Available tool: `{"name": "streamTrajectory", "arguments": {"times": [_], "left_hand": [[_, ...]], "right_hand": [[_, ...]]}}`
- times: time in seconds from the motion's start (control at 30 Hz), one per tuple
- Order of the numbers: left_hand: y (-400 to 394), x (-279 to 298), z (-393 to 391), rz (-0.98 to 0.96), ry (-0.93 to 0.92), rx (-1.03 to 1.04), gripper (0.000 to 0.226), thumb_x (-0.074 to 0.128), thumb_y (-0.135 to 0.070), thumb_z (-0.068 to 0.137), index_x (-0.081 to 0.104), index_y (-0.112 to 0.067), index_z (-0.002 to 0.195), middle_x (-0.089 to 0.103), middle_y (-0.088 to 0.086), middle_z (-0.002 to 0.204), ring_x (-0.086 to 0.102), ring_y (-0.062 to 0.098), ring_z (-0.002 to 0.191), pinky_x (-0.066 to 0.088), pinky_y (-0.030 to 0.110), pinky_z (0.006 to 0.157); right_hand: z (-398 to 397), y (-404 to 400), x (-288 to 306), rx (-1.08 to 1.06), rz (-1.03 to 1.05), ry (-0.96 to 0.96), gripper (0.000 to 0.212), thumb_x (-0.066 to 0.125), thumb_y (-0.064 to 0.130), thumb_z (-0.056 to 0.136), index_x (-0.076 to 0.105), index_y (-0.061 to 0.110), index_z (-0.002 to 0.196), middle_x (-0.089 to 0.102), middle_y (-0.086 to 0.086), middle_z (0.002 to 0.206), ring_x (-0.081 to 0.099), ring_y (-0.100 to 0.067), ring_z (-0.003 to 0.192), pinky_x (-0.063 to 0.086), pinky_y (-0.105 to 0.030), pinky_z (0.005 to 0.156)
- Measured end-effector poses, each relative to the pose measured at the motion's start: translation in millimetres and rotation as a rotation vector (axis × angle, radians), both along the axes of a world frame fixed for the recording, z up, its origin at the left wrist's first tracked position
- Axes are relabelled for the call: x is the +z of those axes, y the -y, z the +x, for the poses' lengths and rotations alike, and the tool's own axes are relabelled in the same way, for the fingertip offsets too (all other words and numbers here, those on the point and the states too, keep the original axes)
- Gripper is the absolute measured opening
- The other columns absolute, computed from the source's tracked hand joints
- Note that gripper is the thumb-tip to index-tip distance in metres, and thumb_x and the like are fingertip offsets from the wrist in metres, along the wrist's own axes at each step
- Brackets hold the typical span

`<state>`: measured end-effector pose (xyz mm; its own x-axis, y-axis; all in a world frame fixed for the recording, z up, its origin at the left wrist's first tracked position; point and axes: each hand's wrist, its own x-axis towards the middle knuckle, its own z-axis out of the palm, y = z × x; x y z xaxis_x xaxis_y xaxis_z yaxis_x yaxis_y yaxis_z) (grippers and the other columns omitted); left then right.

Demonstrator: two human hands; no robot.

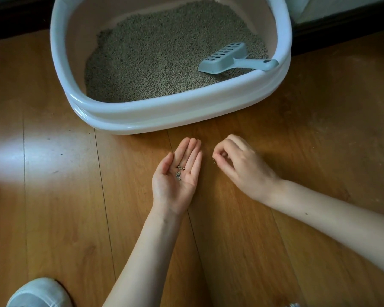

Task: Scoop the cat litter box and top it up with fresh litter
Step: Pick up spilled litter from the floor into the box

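floor [275,229]: warm brown wood planks, seams running away from the viewer; a pale patch of light lies on the left side.
room edge: a dark skirting [341,23] runs along the top, behind the box.
box [164,116]: white-rimmed tray on the floor, top centre, holding grey-brown litter [155,58].
scoop [231,58]: pale blue, slotted, lying in the box at its right side. long axis roughly left to right; head points left into the litter, handle end rests on the right rim.
left hand [177,173]: palm up, fingers straight, just in front of the box; a few pellets [179,171] lie on the palm.
right hand [237,162]: beside the left, apart from it, fingers curled with thumb and fingertips pinched together; whether it grips a pellet i cannot tell.
shoe [38,293]: pale, bottom left corner.
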<state>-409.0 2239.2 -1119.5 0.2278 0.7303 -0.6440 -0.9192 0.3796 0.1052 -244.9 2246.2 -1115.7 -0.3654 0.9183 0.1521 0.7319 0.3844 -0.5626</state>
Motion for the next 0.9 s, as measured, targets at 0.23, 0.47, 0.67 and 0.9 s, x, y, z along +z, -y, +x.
{"name": "streamTrajectory", "arguments": {"times": [0.23,0.47,0.67,0.9], "left_hand": [[0,6,12,0.029,0.035,-0.015,0.043,0.04,-0.017,0.088,0.072,0.008,0.104,0.066,0.023,0.119,0.068,0.034,0.103,0.052,0.042,0.094],[-5,2,-11,-0.016,0.046,0.09,0.047,0.033,-0.017,0.099,0.071,0.012,0.1,0.066,0.024,0.117,0.069,0.038,0.1,0.043,0.048,0.101],[-4,3,-11,-0.017,0.046,0.085,0.046,0.034,-0.016,0.099,0.071,0.012,0.1,0.066,0.025,0.118,0.069,0.038,0.101,0.043,0.048,0.101],[-4,0,-9,-0.024,0.058,0.072,0.048,0.032,-0.017,0.1,0.071,0.012,0.101,0.066,0.025,0.118,0.069,0.039,0.099,0.043,0.049,0.1]], "right_hand": [[-13,0,13,0.126,0.084,-0.153,0.019,0.06,-0.001,0.089,0.069,-0.002,0.107,0.064,-0.011,0.097,0.058,-0.022,0.095,0.048,-0.029,0.088],[17,-2,-18,-0.08,-0.101,0.08,0.034,0.058,0.003,0.091,0.062,0.007,0.124,0.059,-0.004,0.108,0.052,-0.014,0.107,0.048,-0.024,0.092],[14,-1,-26,0.023,-0.062,0.032,0.027,0.062,0.003,0.088,0.068,0.004,0.114,0.061,-0.004,0.096,0.053,-0.013,0.096,0.044,-0.016,0.084],[11,2,-30,0.071,-0.013,0.021,0.017,0.067,0.01,0.087,0.072,0.003,0.101,0.06,-0.004,0.088,0.054,-0.014,0.087,0.045,-0.018,0.079]]}}
